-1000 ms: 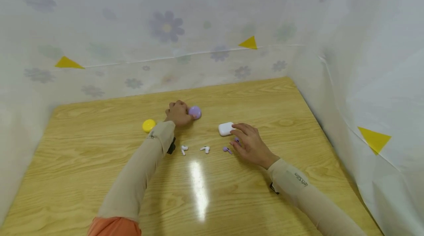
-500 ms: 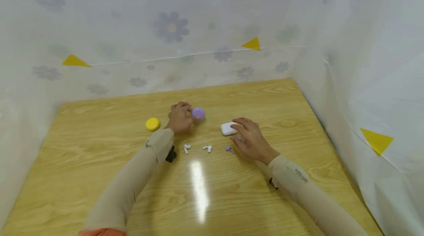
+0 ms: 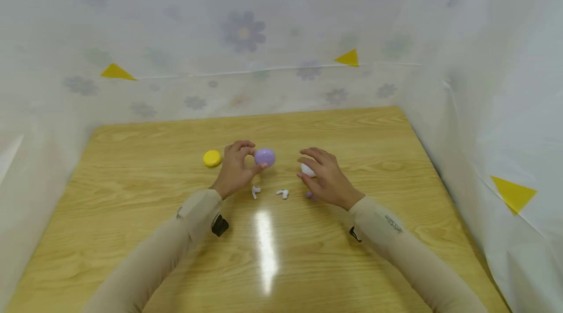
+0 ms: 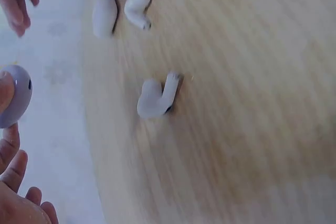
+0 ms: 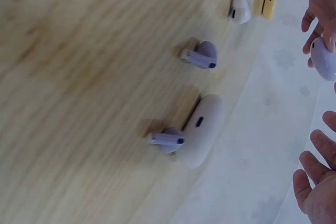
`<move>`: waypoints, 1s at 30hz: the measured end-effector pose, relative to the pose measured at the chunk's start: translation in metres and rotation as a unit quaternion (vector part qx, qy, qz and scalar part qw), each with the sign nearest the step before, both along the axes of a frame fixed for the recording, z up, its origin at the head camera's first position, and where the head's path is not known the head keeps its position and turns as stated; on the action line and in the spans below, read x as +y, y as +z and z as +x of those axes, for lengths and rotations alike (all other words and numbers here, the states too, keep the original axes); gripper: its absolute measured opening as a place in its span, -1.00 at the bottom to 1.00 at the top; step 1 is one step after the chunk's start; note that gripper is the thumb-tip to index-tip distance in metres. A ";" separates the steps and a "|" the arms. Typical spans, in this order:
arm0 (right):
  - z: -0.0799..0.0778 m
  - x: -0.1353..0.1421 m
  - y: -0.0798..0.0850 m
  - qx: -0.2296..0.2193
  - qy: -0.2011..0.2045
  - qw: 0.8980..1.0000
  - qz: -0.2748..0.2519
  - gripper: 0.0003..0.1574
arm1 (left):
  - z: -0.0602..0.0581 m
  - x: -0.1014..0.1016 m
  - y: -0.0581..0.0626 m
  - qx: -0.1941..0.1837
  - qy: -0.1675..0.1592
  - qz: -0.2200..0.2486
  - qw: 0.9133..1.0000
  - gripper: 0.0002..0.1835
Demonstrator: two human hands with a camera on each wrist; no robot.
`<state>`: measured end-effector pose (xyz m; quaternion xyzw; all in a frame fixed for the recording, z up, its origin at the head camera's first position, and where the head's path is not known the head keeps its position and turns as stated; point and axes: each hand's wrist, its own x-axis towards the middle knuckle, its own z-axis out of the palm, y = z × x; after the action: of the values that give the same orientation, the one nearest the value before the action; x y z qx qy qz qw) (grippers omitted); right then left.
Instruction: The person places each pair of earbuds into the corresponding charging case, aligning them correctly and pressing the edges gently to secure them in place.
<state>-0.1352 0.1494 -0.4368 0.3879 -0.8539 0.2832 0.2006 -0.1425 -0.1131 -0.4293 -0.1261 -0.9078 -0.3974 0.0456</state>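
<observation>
My left hand [image 3: 234, 170] pinches a round purple earbud case [image 3: 265, 156] between thumb and fingers. Both wrist views show that case raised off the table. With its fingers spread and loosely bent, my right hand [image 3: 327, 176] hovers by a white earbud case [image 3: 307, 170] and partly covers it in the head view. The right wrist view shows the white case [image 5: 205, 129] lying apart from that hand, which has nothing in its grasp. Two white earbuds [image 3: 284, 194] lie nearer me. Two purple earbuds [image 5: 205, 55] lie by the white case, one overlapping it.
A round yellow case [image 3: 212, 158] sits left of my left hand. All of this is on a wood-grain table [image 3: 352, 264]. Flower-patterned sheeting [image 3: 176, 49] hangs behind the table, with plain white sheeting [image 3: 492, 122] along the right side.
My left hand has lifted the purple case and brought it slightly nearer and to the right. My right hand stays close to the white case. The head view has shifted a little.
</observation>
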 end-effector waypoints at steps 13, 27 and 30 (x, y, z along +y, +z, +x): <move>0.000 -0.034 0.020 -0.006 0.040 0.999 0.023 -0.57 | 0.044 0.009 -0.003 0.074 0.008 0.025 0.997 -0.70; 0.002 -0.051 0.022 -0.031 0.093 0.995 0.033 -0.78 | 0.054 0.012 -0.011 0.134 0.014 0.012 0.991 -0.65; 0.003 -0.052 0.022 -0.035 0.094 0.994 0.039 -0.80 | 0.054 0.013 -0.011 0.134 0.014 0.012 0.991 -0.65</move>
<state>-0.1322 0.0977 -0.4151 0.4634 -0.8308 0.2805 0.1278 -0.0880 -0.1001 -0.4399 -0.1648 -0.8905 -0.3871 0.1735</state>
